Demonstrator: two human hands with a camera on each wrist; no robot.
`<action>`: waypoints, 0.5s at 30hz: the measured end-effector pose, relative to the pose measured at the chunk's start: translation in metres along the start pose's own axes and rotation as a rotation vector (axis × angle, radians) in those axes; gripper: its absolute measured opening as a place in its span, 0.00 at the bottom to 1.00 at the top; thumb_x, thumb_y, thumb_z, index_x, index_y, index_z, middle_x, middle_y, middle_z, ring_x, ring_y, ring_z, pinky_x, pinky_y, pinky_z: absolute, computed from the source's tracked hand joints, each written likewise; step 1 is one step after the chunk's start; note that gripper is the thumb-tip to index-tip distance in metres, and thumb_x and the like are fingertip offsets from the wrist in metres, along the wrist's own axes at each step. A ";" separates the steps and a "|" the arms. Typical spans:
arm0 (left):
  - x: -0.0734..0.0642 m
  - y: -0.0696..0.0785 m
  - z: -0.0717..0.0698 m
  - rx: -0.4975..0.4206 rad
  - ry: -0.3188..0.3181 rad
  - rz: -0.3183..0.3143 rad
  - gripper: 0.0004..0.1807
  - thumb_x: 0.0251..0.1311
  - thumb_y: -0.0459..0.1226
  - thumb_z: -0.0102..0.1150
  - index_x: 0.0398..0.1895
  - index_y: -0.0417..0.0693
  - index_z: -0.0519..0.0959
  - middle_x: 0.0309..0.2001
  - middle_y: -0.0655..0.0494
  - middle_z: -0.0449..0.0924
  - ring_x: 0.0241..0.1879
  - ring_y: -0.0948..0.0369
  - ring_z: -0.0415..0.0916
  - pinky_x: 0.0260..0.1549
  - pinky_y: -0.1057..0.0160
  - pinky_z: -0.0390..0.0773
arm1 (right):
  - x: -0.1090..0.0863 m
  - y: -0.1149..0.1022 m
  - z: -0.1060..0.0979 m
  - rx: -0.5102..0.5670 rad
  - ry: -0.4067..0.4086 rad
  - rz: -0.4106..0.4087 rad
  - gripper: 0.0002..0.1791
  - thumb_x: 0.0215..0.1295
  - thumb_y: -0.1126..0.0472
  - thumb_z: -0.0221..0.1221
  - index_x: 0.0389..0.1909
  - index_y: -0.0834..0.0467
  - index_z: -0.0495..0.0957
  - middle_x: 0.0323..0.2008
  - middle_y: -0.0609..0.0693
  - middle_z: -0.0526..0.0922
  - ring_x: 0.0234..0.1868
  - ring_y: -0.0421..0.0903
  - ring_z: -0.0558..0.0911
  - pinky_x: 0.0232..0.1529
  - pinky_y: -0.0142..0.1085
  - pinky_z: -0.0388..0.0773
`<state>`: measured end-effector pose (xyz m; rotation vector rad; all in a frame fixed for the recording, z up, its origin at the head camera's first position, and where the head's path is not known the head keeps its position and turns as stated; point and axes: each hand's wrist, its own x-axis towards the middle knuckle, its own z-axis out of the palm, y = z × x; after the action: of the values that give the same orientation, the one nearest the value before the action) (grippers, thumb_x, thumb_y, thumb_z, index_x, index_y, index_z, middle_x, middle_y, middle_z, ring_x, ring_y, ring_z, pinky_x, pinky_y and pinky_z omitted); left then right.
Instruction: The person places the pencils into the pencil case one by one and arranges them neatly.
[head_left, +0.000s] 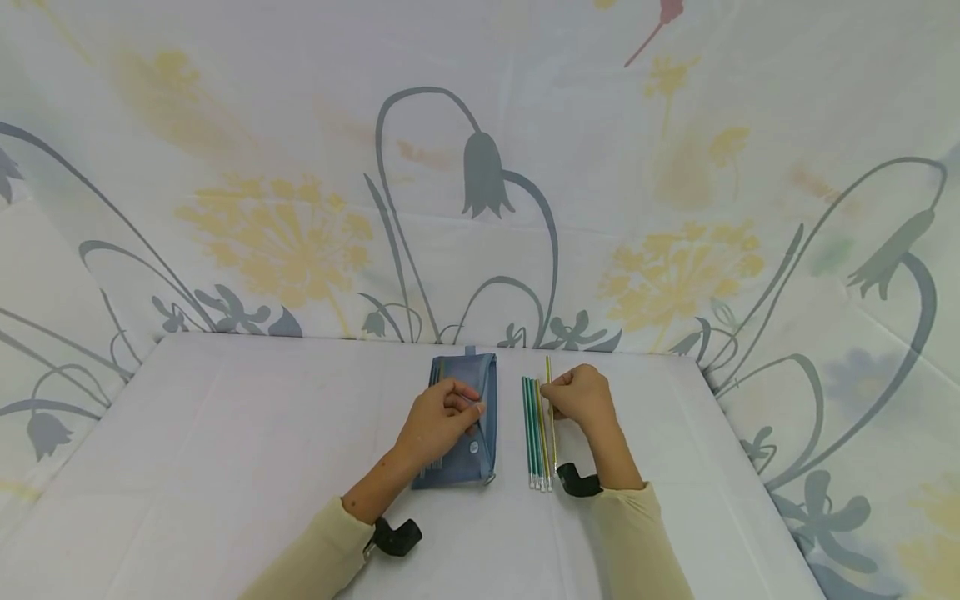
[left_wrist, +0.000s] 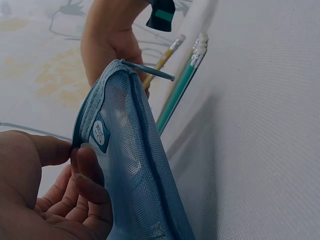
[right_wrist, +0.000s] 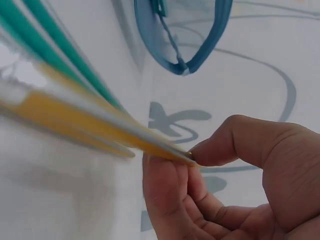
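Looking down through the head camera, I see the blue pouch (head_left: 461, 468) on the white table (head_left: 225, 450), left of a row of pencils (head_left: 533, 433). My left wrist view alone makes plain that the left hand (head_left: 442, 421) pinches the pouch's edge, and shows lettering on a label (left_wrist: 99, 132) that's just a pale dot from above. From the right wrist, I get the right hand (head_left: 581, 396) pinching a yellow pencil (head_left: 553, 437), plus the pouch's gaping rim (right_wrist: 220, 30).
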<state>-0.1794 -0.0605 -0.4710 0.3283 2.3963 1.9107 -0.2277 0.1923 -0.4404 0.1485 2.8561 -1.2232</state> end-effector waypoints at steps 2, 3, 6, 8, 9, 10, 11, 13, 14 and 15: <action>0.000 0.000 0.000 -0.005 0.001 0.003 0.11 0.72 0.38 0.67 0.50 0.41 0.81 0.31 0.53 0.85 0.29 0.56 0.84 0.29 0.63 0.77 | 0.000 -0.002 0.002 0.050 -0.005 -0.004 0.11 0.63 0.61 0.66 0.32 0.66 0.87 0.20 0.53 0.87 0.20 0.47 0.88 0.36 0.44 0.87; 0.000 0.000 0.000 -0.007 0.000 0.004 0.11 0.72 0.38 0.67 0.50 0.41 0.81 0.31 0.53 0.85 0.29 0.56 0.84 0.29 0.64 0.77 | 0.000 -0.003 0.003 0.069 -0.003 -0.001 0.11 0.63 0.60 0.66 0.33 0.67 0.87 0.21 0.53 0.87 0.20 0.47 0.88 0.34 0.42 0.87; 0.001 0.000 0.000 -0.012 0.002 0.003 0.12 0.72 0.38 0.68 0.50 0.41 0.82 0.31 0.52 0.85 0.29 0.56 0.84 0.28 0.64 0.76 | 0.000 -0.005 0.006 0.112 0.005 0.011 0.10 0.62 0.61 0.66 0.34 0.66 0.87 0.24 0.55 0.87 0.20 0.46 0.87 0.30 0.37 0.86; 0.001 0.000 0.000 -0.011 0.003 0.005 0.12 0.72 0.38 0.68 0.50 0.41 0.82 0.31 0.52 0.85 0.29 0.56 0.84 0.28 0.64 0.76 | 0.000 -0.008 0.009 0.134 0.009 0.012 0.09 0.62 0.62 0.64 0.34 0.67 0.87 0.25 0.56 0.88 0.20 0.46 0.87 0.29 0.37 0.85; 0.001 0.000 0.000 -0.010 0.004 0.005 0.11 0.72 0.38 0.68 0.50 0.41 0.82 0.31 0.53 0.85 0.29 0.56 0.84 0.28 0.64 0.76 | -0.001 -0.009 0.010 0.146 0.012 0.017 0.09 0.61 0.63 0.64 0.34 0.67 0.86 0.26 0.56 0.88 0.20 0.45 0.87 0.29 0.37 0.85; 0.001 0.000 0.000 -0.008 0.005 0.004 0.11 0.72 0.38 0.68 0.50 0.41 0.81 0.31 0.53 0.85 0.28 0.57 0.84 0.28 0.64 0.76 | -0.001 -0.010 0.011 0.159 0.010 0.017 0.09 0.61 0.64 0.64 0.35 0.67 0.86 0.27 0.56 0.87 0.21 0.45 0.87 0.30 0.38 0.86; 0.001 0.000 0.000 -0.005 0.006 0.002 0.11 0.72 0.38 0.67 0.50 0.41 0.81 0.31 0.53 0.85 0.28 0.57 0.84 0.28 0.64 0.76 | -0.001 -0.011 0.013 0.172 0.006 0.020 0.09 0.61 0.64 0.63 0.35 0.67 0.86 0.27 0.57 0.87 0.21 0.45 0.87 0.30 0.39 0.86; 0.001 0.001 0.000 0.000 0.007 -0.002 0.11 0.72 0.38 0.67 0.50 0.42 0.81 0.30 0.54 0.85 0.28 0.57 0.84 0.28 0.63 0.76 | -0.002 -0.013 0.015 0.197 -0.009 0.017 0.09 0.62 0.66 0.64 0.36 0.69 0.85 0.28 0.57 0.87 0.21 0.45 0.86 0.31 0.41 0.87; 0.001 0.001 0.000 0.002 0.008 -0.004 0.11 0.72 0.38 0.67 0.50 0.42 0.81 0.30 0.54 0.85 0.28 0.56 0.84 0.29 0.63 0.76 | -0.002 -0.015 0.016 0.208 -0.016 0.016 0.08 0.62 0.66 0.64 0.37 0.69 0.85 0.28 0.57 0.87 0.21 0.45 0.86 0.32 0.42 0.87; 0.001 0.001 0.000 0.005 0.009 -0.005 0.11 0.72 0.38 0.67 0.50 0.41 0.81 0.30 0.54 0.85 0.28 0.56 0.84 0.29 0.63 0.77 | -0.003 -0.016 0.018 0.219 -0.025 0.015 0.08 0.62 0.67 0.65 0.38 0.69 0.85 0.29 0.57 0.87 0.22 0.45 0.85 0.32 0.42 0.87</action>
<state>-0.1801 -0.0598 -0.4705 0.3146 2.4052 1.9085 -0.2268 0.1686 -0.4411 0.1587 2.6877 -1.5208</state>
